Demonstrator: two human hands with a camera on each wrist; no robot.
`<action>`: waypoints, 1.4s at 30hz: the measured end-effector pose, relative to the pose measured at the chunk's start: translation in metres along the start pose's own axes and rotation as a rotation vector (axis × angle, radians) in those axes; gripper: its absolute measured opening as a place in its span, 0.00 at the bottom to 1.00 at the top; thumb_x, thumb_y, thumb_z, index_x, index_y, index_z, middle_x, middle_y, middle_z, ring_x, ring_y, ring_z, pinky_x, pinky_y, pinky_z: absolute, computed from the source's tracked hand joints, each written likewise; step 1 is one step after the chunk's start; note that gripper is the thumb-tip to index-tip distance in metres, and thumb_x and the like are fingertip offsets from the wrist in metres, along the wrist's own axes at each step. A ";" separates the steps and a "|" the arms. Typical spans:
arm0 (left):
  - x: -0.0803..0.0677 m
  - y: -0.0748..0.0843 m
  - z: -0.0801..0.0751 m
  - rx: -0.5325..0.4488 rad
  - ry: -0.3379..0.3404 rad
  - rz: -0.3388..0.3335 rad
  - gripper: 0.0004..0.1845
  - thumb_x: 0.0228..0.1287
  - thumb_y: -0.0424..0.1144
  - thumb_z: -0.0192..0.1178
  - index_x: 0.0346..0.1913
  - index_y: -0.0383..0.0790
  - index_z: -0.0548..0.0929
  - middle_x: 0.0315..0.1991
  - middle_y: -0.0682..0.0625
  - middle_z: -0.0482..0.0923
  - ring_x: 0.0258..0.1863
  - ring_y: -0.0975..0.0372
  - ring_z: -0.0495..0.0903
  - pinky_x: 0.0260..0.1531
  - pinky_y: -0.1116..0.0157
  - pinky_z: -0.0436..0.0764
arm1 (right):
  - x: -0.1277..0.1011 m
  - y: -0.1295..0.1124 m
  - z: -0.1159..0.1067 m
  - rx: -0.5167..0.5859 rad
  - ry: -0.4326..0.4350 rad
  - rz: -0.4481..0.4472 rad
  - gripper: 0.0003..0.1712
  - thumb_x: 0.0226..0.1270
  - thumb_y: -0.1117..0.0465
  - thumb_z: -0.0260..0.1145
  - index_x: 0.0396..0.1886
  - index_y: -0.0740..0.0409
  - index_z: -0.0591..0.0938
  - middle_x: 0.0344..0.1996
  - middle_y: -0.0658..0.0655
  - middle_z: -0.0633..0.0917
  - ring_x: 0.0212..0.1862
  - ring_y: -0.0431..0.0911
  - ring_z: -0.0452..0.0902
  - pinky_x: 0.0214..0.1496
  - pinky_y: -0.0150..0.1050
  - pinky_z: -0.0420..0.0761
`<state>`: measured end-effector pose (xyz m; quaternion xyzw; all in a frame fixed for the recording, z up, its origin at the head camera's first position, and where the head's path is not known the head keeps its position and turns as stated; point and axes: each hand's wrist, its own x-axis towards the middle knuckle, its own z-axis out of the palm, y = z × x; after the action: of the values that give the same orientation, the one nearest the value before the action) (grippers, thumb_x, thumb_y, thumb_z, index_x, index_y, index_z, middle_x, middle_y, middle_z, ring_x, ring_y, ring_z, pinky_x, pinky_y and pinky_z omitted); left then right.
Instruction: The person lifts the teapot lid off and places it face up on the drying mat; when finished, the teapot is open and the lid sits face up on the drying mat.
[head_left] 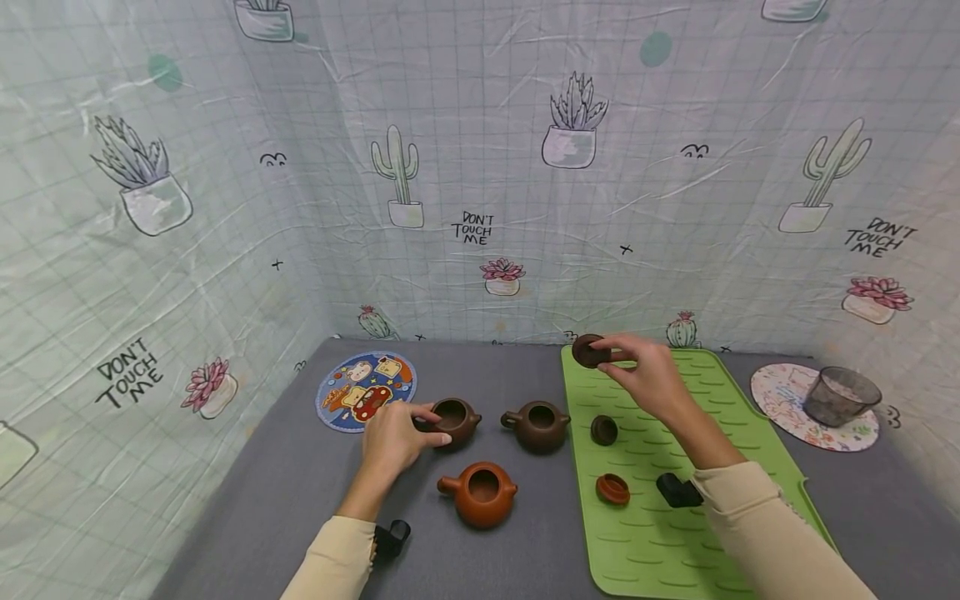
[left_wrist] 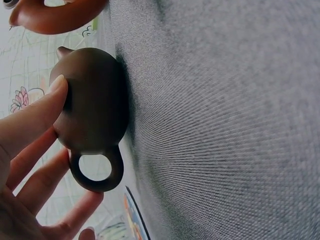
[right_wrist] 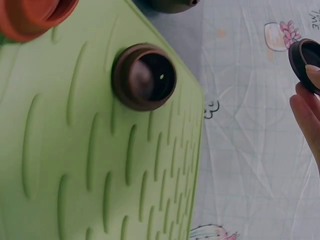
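My left hand grips a dark brown teapot that has no lid on it. In the left wrist view the thumb lies on the pot's body, with the fingers behind it near the looped handle. Above the far edge of the green ridged mat, my right hand pinches a dark brown teapot lid between thumb and fingers. Another dark brown lid and an orange-brown lid lie on the mat, hollow sides showing. A second dark teapot and an orange-brown teapot stand lidless between the hands.
At the back left lies a round blue placemat with cartoon prints. A grey translucent cup stands on a round pink-and-white placemat at the right. A patterned curtain hangs behind the grey table.
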<state>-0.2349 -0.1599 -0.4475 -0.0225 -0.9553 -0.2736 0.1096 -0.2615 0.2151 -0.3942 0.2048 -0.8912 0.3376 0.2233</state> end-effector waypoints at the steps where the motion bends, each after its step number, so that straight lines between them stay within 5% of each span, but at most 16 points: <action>1: 0.000 0.000 0.000 -0.001 0.003 0.002 0.16 0.39 0.52 0.84 0.34 0.55 0.94 0.51 0.58 0.90 0.53 0.51 0.87 0.46 0.53 0.81 | -0.001 0.001 0.000 -0.003 -0.005 0.004 0.19 0.59 0.75 0.74 0.51 0.60 0.88 0.50 0.68 0.89 0.44 0.62 0.90 0.39 0.49 0.89; 11: 0.001 -0.001 0.001 -0.003 -0.003 -0.010 0.16 0.39 0.53 0.84 0.34 0.57 0.94 0.50 0.58 0.90 0.52 0.52 0.87 0.43 0.54 0.81 | -0.006 0.015 0.000 -0.064 -0.034 0.040 0.19 0.60 0.73 0.73 0.50 0.57 0.88 0.50 0.67 0.89 0.44 0.62 0.90 0.36 0.48 0.88; 19: 0.001 -0.002 0.000 -0.004 0.002 -0.010 0.16 0.39 0.53 0.84 0.34 0.57 0.94 0.50 0.58 0.90 0.53 0.52 0.86 0.44 0.55 0.81 | -0.009 0.025 0.003 -0.094 -0.072 0.070 0.19 0.60 0.72 0.74 0.50 0.56 0.89 0.49 0.66 0.90 0.44 0.61 0.91 0.27 0.31 0.78; 33: 0.001 -0.001 0.000 0.009 -0.014 -0.018 0.15 0.40 0.53 0.84 0.34 0.57 0.94 0.51 0.59 0.90 0.54 0.52 0.86 0.46 0.54 0.81 | -0.017 0.033 0.011 -0.103 -0.125 0.086 0.18 0.59 0.73 0.73 0.50 0.57 0.89 0.50 0.66 0.90 0.45 0.62 0.90 0.29 0.35 0.82; 42: 0.000 -0.001 -0.001 0.005 -0.001 -0.012 0.16 0.40 0.53 0.84 0.34 0.56 0.94 0.50 0.58 0.90 0.53 0.51 0.86 0.45 0.54 0.81 | -0.019 0.040 0.016 -0.090 -0.177 0.103 0.19 0.60 0.73 0.73 0.50 0.57 0.88 0.52 0.66 0.89 0.46 0.62 0.90 0.35 0.46 0.88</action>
<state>-0.2349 -0.1613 -0.4476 -0.0166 -0.9561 -0.2718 0.1077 -0.2707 0.2361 -0.4355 0.1775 -0.9311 0.2886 0.1350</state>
